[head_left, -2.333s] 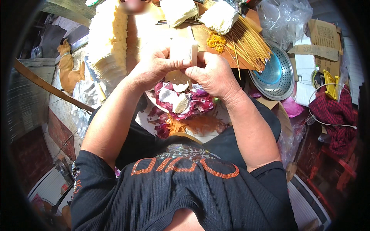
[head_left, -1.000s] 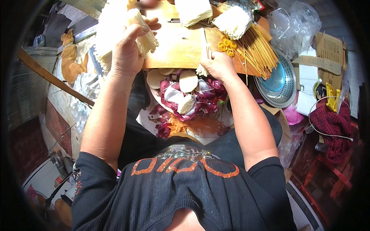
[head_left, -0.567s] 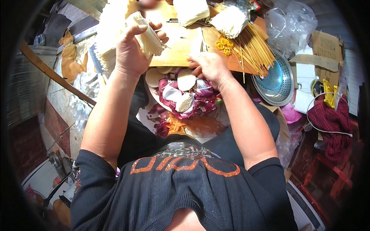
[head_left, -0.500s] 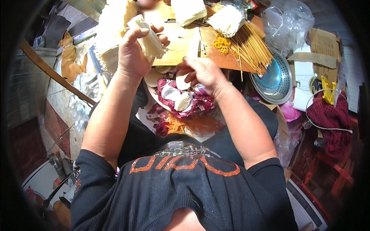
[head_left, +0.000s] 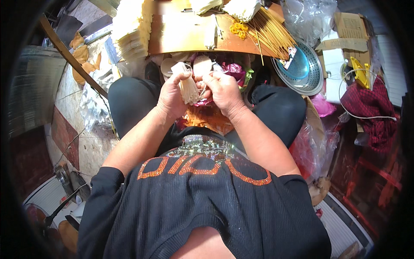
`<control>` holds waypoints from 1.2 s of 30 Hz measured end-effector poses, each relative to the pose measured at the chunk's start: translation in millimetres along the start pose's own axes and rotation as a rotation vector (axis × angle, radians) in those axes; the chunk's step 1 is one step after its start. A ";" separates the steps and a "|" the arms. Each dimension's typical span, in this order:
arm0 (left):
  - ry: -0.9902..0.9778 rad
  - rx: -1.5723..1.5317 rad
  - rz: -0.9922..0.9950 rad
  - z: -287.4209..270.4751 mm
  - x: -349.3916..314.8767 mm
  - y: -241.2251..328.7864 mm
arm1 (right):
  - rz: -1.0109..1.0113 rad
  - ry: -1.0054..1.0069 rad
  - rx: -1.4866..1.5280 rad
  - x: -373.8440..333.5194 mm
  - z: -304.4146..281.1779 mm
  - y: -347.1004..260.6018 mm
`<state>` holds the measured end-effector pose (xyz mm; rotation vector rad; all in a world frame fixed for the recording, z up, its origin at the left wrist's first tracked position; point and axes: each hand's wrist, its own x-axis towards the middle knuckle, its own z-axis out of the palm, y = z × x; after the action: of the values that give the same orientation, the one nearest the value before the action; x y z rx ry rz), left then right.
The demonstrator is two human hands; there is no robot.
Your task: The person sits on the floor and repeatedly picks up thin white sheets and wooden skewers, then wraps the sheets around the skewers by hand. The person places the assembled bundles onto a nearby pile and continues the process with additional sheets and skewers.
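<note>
My left hand is closed around a folded bundle of thin, pale sheets, held low over my lap. Close against it, my right hand has its thumb and fingers pinched together by the bundle's right side. What that pinch holds is too small to make out. Beneath and behind the hands lie purple leaves and pale wooden paddle-shaped pieces. On the orange-brown table ahead are yellow rubber bands, a pile of thin wooden skewers and a narrow pale strip.
A tall stack of pale sheets stands at the table's left end. To the right sit a metal colander with a blue bowl, a cardboard box and a dark red checked cloth. A brown dog lies on the floor at left.
Both hands have come down from the table's edge toward my lap and closer together, the left bringing the pale bundle. My right hand's loose fingers have pinched together. The view has shifted.
</note>
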<state>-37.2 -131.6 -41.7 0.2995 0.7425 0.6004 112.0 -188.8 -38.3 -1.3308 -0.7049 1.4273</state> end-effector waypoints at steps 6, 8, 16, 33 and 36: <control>-0.086 0.147 -0.119 -9.5 -19.9 -28.5 | -0.006 -0.050 -0.322 -30.8 -7.1 20.7; -0.150 0.158 -0.154 -12.2 -20.6 -30.3 | -0.040 -0.033 -0.357 -33.2 -10.6 32.0; -0.264 0.228 -0.221 -14.3 -31.2 -38.1 | -0.039 -0.020 -0.459 -52.9 -13.4 31.0; -0.091 0.433 -0.165 -10.6 -37.3 -43.6 | -0.074 -0.096 -0.777 -54.1 -10.9 31.7; -0.072 0.524 -0.116 -17.6 -31.0 -48.9 | -0.006 -0.139 -0.802 -55.7 -9.1 26.3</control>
<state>-47.9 -188.4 -59.7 0.7513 0.8351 0.2750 106.3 -250.5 -44.3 -1.8253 -1.4714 1.2782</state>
